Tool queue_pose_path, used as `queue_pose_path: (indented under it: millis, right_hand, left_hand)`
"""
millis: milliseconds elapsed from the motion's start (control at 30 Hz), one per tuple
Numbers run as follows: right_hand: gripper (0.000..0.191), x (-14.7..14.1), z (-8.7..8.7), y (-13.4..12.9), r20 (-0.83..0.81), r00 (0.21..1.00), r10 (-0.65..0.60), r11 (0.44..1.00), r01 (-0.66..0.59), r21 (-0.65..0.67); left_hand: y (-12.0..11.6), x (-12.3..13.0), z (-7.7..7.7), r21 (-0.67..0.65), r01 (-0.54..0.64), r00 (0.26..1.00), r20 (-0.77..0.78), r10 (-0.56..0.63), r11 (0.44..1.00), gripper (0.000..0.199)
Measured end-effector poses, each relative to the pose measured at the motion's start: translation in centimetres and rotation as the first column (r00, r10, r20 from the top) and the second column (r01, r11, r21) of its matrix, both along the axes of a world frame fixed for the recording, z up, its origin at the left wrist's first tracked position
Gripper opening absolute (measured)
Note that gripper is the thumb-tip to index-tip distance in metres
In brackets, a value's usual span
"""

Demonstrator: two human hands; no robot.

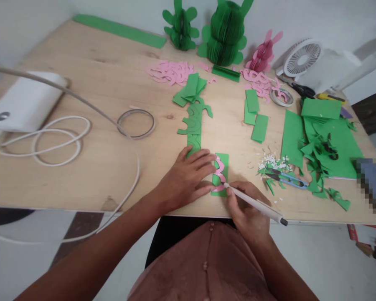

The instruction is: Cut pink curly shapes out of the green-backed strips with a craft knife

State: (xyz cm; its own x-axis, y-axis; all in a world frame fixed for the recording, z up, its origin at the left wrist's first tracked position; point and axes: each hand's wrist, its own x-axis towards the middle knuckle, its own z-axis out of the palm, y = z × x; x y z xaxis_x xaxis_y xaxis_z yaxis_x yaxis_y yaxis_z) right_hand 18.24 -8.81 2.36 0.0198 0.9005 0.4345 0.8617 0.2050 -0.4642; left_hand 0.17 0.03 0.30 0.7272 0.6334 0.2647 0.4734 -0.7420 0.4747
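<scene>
A pink curved paper piece [220, 180] lies on a small green paper rectangle [225, 163] near the table's front edge. My left hand [186, 179] rests flat from the left with its fingers spread, the fingertips on the pink piece and the green paper. My right hand [249, 209] is closed around a white pen [257, 203], whose tip touches the right side of the pink piece. Just beyond my left hand lies a column of green paper pieces [194, 121] with curved lines drawn on them, some cut to shape.
Blue-handled snips [288, 179] lie among scraps at the right, beside green sheets [291, 138]. Pink cutouts [175, 72], paper figures [227, 37] and a white fan [302, 57] stand or lie at the back. A white cable [81, 121] crosses the left.
</scene>
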Motion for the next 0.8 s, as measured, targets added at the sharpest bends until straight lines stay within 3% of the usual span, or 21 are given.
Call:
queue_pose_path:
  millis: [300, 800]
  right_hand:
    - [0.007, -0.02, -0.84, -0.17, -0.076, 0.995, -0.063, 0.998, 0.061, -0.022]
    - [0.008, -0.11, -0.74, -0.14, -0.078, 0.995, -0.056, 0.998, 0.055, -0.013]
  left_hand:
    - [-0.07, -0.06, 0.04, -0.003, 0.001, 1.000, -0.003, -0.001, 1.000, 0.025]
    - [-0.12, -0.01, 0.16, -0.005, -0.001, 1.000, -0.006, 0.001, 1.000, 0.029]
